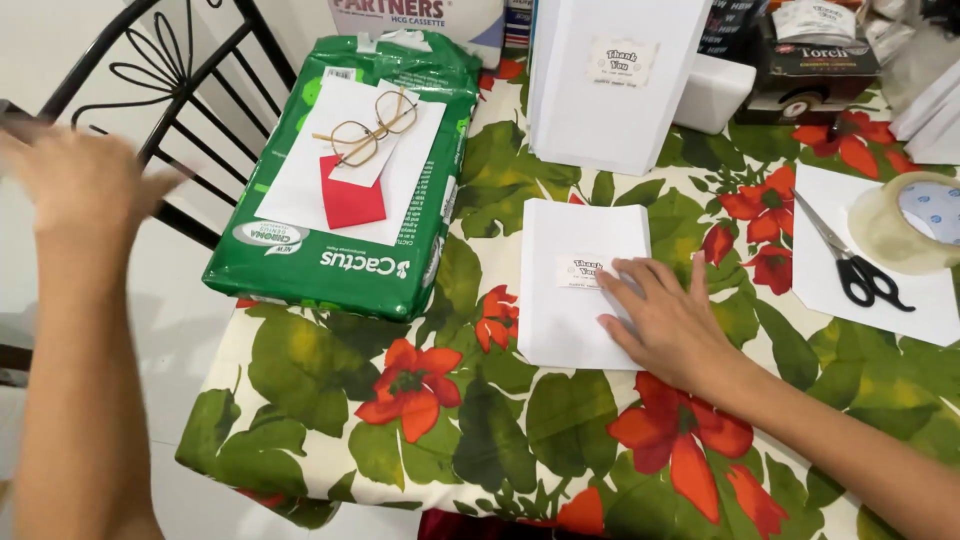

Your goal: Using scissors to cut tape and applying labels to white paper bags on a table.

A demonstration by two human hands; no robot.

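The right hand (668,322) lies flat, fingers spread, pressing on a small white paper bag with a rectangular label (580,283), which rests on the surface under a floral cloth of green leaves and red flowers (420,400). The left hand (75,180) is raised off to the side, blurred, its grip apart and holding nothing. A green plastic-wrapped pack (345,255) carries white sheets, a red card and gold-rimmed glasses (372,127). Black-handled scissors (850,262) lie beside a roll of clear tape (915,222).

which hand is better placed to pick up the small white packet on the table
Right. The right hand already lies flat on the white packet, its fingers by the label. The left hand is raised off to the side, beyond the table edge, blurred.
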